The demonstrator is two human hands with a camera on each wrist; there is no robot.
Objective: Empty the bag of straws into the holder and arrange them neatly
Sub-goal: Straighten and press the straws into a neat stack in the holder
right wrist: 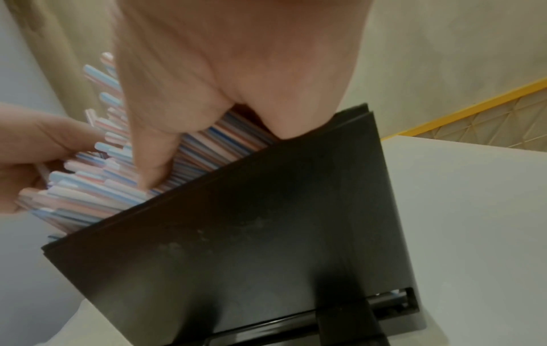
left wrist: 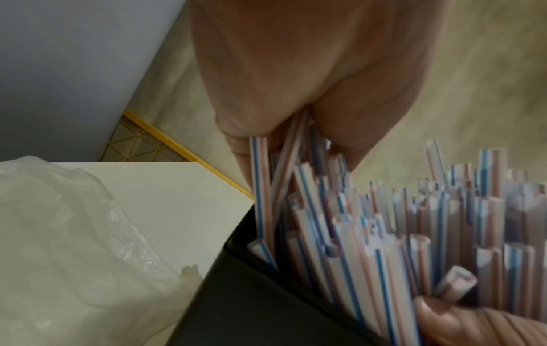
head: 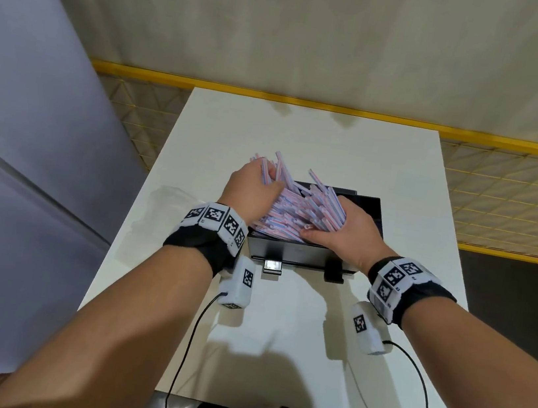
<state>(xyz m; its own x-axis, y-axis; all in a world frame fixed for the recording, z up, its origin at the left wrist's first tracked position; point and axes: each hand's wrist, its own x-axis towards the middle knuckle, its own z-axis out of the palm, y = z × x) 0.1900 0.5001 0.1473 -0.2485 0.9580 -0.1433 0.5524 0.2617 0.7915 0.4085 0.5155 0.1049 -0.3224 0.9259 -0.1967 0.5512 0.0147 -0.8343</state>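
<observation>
A black box-shaped holder [head: 288,251] [right wrist: 251,234] stands mid-table, crammed with pink-and-blue striped straws [head: 298,208] [left wrist: 384,234] that lean and stick out unevenly toward the far left. My left hand [head: 253,184] [left wrist: 296,93] grips several straws at the pile's far left, fingers curled round them. My right hand [head: 350,229] [right wrist: 222,70] cups the pile's near right corner, its thumb lying across the straw ends; its fingers are buried among the straws. The empty clear plastic bag [head: 168,196] [left wrist: 74,234] lies crumpled on the table left of the holder.
The white table [head: 278,326] has bare surface in front of and behind the holder. A yellow-framed wire fence [head: 504,188] runs behind the table. A grey wall [head: 28,135] stands to the left. Cables trail from both wrist cameras.
</observation>
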